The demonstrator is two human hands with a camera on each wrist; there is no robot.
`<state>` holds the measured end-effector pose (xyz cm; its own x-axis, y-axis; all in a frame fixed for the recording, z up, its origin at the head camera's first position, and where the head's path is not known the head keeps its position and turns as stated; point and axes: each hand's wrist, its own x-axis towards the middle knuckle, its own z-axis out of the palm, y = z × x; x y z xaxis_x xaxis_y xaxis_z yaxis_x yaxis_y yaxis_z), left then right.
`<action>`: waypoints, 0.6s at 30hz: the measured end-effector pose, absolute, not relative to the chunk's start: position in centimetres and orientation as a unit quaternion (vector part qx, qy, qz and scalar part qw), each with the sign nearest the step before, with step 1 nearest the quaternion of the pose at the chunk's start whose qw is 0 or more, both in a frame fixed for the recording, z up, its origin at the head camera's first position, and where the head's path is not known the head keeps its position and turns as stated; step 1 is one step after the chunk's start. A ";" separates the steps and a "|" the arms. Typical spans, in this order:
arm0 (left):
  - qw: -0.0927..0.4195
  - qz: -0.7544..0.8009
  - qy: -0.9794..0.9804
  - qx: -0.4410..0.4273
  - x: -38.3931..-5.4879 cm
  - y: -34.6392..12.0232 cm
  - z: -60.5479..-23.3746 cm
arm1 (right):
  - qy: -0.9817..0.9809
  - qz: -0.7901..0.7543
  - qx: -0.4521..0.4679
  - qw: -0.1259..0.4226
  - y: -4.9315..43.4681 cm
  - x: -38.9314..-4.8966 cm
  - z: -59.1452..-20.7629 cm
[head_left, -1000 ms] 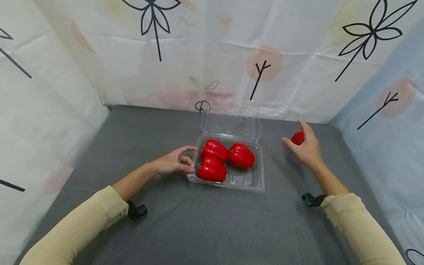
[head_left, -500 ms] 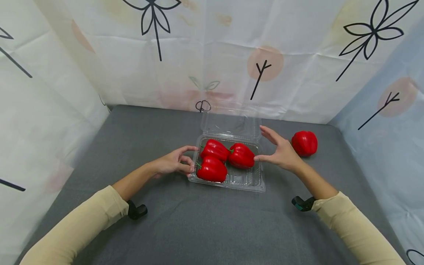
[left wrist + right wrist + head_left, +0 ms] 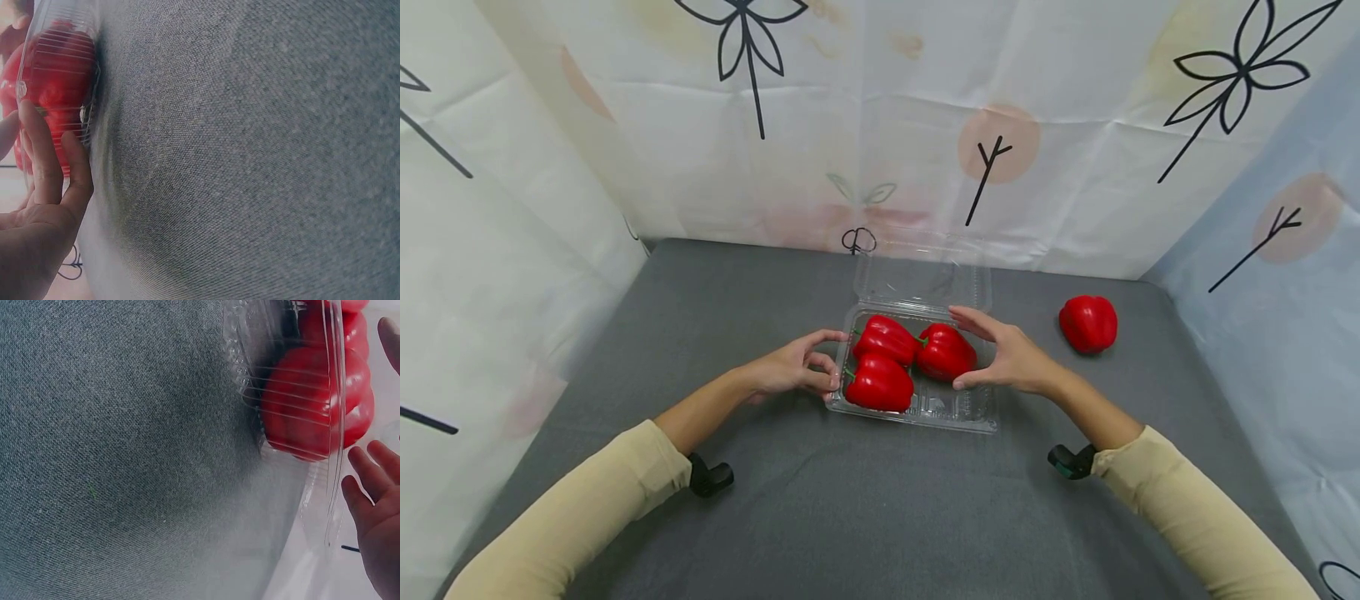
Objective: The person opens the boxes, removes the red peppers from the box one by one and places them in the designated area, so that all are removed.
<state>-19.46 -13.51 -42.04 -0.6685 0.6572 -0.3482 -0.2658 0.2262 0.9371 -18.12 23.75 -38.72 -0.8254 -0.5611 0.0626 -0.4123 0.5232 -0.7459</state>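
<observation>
A clear plastic clamshell container (image 3: 955, 408) sits on the grey table with three red bell peppers in its base: one at the back left (image 3: 886, 337), one at the front left (image 3: 880, 385), one at the back right (image 3: 946, 353). My left hand (image 3: 797, 365) holds the container's left rim, fingers against the outer wall in the left wrist view. Over the right rim, my right hand (image 3: 1011, 358) has thumb and fingers spread around the back-right pepper. Its fingertips (image 3: 357, 456) are just above the rim in the right wrist view.
Another red bell pepper (image 3: 1087, 324) lies on the table (image 3: 880, 508) to the right of the container. The clear lid (image 3: 925, 279) stands folded back toward the patterned curtain (image 3: 1060, 200).
My right hand has moved left, away from the lone pepper at the right, to the back-right pepper in the container. The left hand stays at the rim.
</observation>
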 end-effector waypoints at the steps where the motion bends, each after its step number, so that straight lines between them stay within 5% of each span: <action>1: 0.381 0.605 0.684 0.144 -19.5 -13.5 -42.1 | 0.868 -0.395 -0.285 0.094 23.7 -18.1 -38.7; 18: 0.383 0.605 0.683 0.144 -19.5 -13.6 -41.9 | 0.893 -0.329 -0.277 0.129 22.6 -18.7 -38.2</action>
<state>-19.48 -13.55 -41.94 -0.6643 0.6609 -0.3492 -0.2668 0.2267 0.9367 -18.65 22.58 -38.17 -0.8134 -0.5797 -0.0481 -0.4098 0.6297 -0.6600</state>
